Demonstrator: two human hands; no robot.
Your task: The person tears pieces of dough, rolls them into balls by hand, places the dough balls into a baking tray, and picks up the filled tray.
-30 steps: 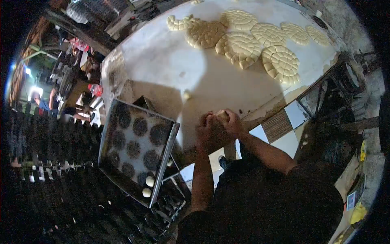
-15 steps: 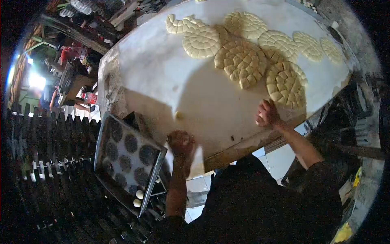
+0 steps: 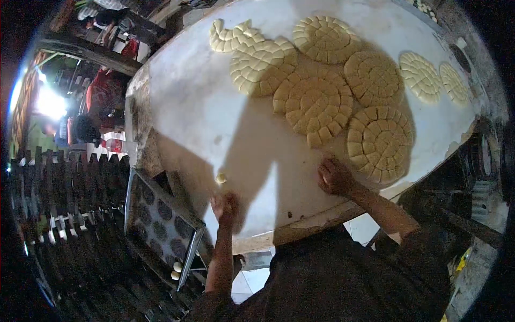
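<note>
My left hand (image 3: 224,207) is over the near left part of the pale table (image 3: 188,80), just below a small dough ball (image 3: 221,178). Its fingers are curled and whatever they hold is hidden. My right hand (image 3: 333,176), also closed, rests near the front edge, left of a round of scored dough (image 3: 380,144). What it grips, if anything, cannot be made out. Beyond it lies another scored round (image 3: 316,102) in shadow, with several more behind. A partly taken piece of scored dough (image 3: 230,36) lies at the far left.
A metal tray (image 3: 161,220) with dark round marks stands left of the table, holding two dough balls (image 3: 176,270) at its near corner. Dark slatted racks (image 3: 70,188) fill the left. A person in red (image 3: 104,94) is at the upper left.
My hands have moved apart from being together at the table edge, left hand to the left, right hand to the right. The view has shifted and the dough rounds appear nearer.
</note>
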